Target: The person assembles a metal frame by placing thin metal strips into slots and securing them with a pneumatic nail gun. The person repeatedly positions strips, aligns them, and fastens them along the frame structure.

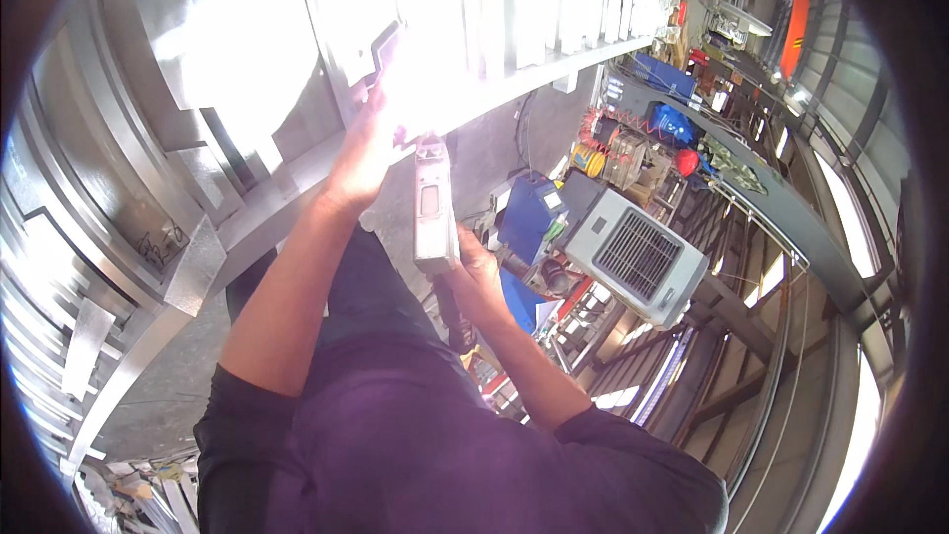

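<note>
My right hand [477, 267] is closed around the lower end of a long, pale, box-shaped tool [433, 208] with a rounded rectangular recess on its face. The tool points away from me, and its far tip sits just short of the metal frame. My left hand [361, 163] reaches over the near edge of the metal frame [297, 178]. Strong glare washes out its fingers, so their grip is hidden. Right by the fingertips is a small bent metal piece [386, 49]; I cannot tell whether they hold it.
Metal channels and slats [119, 109] fill the left and far side, partly whitened by light. To my right are a grey unit with a louvred grille [641, 252], a blue box [532, 218] and a coiled red hose [603, 124]. Steel beams [811, 247] run along the far right.
</note>
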A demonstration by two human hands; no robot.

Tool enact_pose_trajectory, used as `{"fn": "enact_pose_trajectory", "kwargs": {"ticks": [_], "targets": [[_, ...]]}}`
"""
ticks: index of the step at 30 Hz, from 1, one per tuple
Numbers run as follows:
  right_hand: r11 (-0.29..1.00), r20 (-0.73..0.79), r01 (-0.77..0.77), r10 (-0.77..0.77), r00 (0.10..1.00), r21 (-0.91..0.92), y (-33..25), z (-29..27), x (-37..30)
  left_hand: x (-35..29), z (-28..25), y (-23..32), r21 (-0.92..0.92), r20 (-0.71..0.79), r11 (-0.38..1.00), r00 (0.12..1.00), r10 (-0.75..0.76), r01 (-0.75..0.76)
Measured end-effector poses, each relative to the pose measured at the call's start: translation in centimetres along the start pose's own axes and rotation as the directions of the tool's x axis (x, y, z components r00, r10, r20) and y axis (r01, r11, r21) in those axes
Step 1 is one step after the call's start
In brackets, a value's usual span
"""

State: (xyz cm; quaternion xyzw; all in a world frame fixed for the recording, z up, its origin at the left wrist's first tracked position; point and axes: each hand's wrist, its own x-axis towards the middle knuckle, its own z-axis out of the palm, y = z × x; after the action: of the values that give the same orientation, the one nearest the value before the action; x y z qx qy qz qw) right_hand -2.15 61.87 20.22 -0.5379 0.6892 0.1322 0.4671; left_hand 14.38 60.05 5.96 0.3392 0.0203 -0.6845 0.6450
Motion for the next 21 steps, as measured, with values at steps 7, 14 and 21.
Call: {"fn": "enact_pose_trajectory", "kwargs": {"ticks": [7,14,21], "targets": [[0.998,-0.013,-0.009,0.010,1.000,0.068,-1.4,0.3,-0.3,0.3,-0.3,-0.7,-0.078,0.032,0.996,0.999,0.040,-0.037],[0.976,0.056,0.025,-0.038,0.998,0.217,-0.9,-1.2,-1.3,-0.2,-0.3,0.3,0.008,-0.006,1.000,1.000,-0.028,0.028],[0.954,0.084,0.200,-0.224,0.971,0.222,0.5,-5.4,-3.2,-6.5,-3.1,3.6,0.000,-0.241,0.962,0.934,0.264,-0.272]]}}
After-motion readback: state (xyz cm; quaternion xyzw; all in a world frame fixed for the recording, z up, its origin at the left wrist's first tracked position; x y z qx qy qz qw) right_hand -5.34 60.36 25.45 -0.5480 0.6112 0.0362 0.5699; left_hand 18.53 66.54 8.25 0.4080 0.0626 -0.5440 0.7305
